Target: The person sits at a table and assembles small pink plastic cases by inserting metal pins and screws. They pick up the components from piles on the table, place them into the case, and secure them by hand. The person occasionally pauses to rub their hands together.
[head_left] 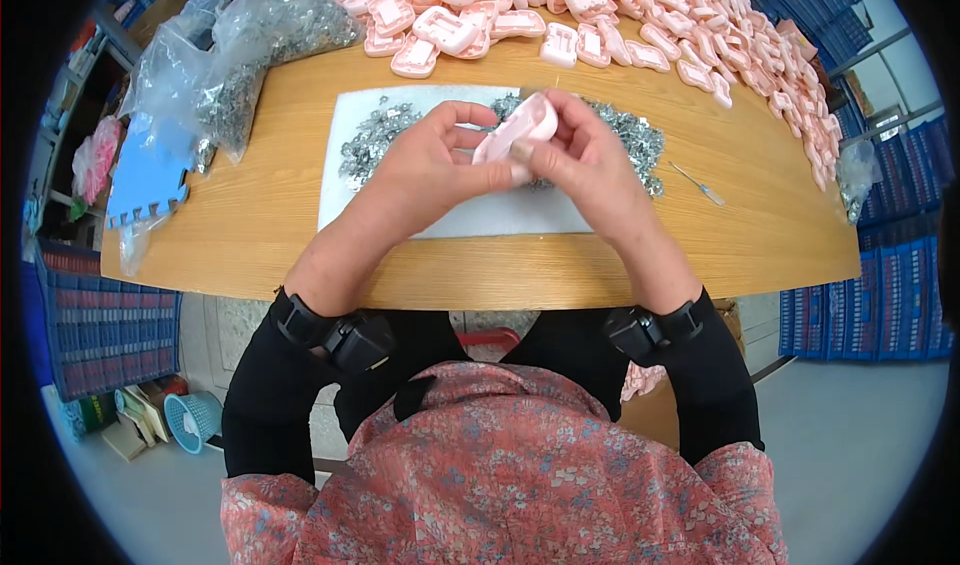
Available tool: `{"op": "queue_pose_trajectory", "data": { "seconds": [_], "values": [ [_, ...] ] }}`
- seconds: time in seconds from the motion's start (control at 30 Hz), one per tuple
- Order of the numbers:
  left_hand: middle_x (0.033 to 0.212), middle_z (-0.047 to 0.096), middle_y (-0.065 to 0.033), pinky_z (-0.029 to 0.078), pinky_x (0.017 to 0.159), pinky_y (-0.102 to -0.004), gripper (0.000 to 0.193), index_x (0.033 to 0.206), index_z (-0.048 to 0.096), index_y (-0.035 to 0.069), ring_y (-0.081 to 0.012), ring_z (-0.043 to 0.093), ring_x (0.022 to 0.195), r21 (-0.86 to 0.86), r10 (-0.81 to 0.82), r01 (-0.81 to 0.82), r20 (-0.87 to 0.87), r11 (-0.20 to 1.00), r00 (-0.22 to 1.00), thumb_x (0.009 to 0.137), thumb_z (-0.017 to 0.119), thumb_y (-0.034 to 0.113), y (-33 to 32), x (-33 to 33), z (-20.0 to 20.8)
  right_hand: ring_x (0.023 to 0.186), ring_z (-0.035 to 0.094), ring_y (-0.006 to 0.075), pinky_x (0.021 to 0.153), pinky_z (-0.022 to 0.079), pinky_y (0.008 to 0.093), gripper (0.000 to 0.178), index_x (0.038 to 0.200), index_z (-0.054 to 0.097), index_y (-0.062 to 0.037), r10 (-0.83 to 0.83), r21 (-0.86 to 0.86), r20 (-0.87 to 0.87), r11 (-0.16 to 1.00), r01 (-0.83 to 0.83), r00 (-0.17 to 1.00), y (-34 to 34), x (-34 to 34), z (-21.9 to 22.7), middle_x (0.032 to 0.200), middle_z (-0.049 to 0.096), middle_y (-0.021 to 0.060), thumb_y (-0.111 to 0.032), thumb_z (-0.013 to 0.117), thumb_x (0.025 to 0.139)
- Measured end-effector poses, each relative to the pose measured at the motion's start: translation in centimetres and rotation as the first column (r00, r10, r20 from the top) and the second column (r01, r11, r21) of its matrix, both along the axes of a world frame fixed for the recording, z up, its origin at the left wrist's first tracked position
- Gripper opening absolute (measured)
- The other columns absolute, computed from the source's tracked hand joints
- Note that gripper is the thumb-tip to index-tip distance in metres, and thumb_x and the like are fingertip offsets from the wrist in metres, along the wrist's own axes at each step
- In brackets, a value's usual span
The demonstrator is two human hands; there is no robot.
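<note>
Here, spread nearest of all: a floral reddish top (510, 465). Next, pulled along both arms: black sleeves (265, 395), with dark wrist devices (360, 343) strapped at the cuffs.

Farther out, over the desk (240, 240): left grip (440, 162) partly closed, fingers curled about the left end of a pink plastic shell (515, 130), thumb along its lower edge. Right grip (592, 162) closed on the same shell, thumb pressed to the open side, fingers behind the far end. Held tilted between both, off the surface, over a white mat (500, 220).

Scattered on the mat: silvery metal pieces (372, 147), heaped to the left and again behind and right, partly hidden by the hands. Lying just right of the mat: a slim tool (697, 183) with a pale handle.

Over on the left part of the desk: a notched blue foam piece (150, 170), beside a clear plastic bag (285, 27) bulging with similar silvery bits. Piled along the far edge and down the right: many more pink shells (640, 15). Beyond the desk, stacked at right: blue crates (870, 305).
</note>
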State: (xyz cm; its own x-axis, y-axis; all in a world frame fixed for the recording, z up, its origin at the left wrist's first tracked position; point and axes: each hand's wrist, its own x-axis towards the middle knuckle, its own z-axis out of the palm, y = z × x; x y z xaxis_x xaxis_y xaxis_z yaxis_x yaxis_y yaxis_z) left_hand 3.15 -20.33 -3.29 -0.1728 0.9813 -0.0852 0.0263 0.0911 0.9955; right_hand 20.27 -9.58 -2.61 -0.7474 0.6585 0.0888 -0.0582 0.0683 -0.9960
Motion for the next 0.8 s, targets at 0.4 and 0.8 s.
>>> {"op": "queue_pose_trajectory", "data": {
  "seconds": [0.4, 0.8],
  "values": [
    [0.127, 0.059, -0.0192, 0.044, 0.107, -0.0385, 0.049, 0.132, 0.047, -0.009, -0.0255, 0.058, 0.118, -0.193, 0.219, -0.113, 0.717, 0.975, 0.662, 0.107, 0.041, 0.033, -0.9, 0.1, -0.8, 0.082, 0.064, 0.0148, 0.075, 0.053, 0.0289, 0.061, 0.130, 0.054, 0.0010, -0.079, 0.536, 0.340, 0.835, -0.124, 0.937, 0.9, -1.6, 2.8, 0.097, 0.067, 0.0090, -0.018, 0.076, 0.076],
    [0.142, 0.053, -0.0178, 0.041, 0.108, -0.0406, 0.056, 0.146, 0.039, -0.003, -0.0275, 0.052, 0.130, -0.051, 0.135, -0.132, 0.620, 0.990, 0.773, 0.107, 0.033, 0.037, -1.4, 1.2, 0.4, 0.113, 0.060, 0.0169, 0.098, 0.047, 0.0300, 0.072, 0.139, 0.042, -0.0011, 0.081, 0.081, 0.079, 0.993, -0.087, 0.994, 1.9, 2.7, 1.3, 0.125, 0.060, 0.0073, -0.008, 0.077, 0.077]
  ]
}}
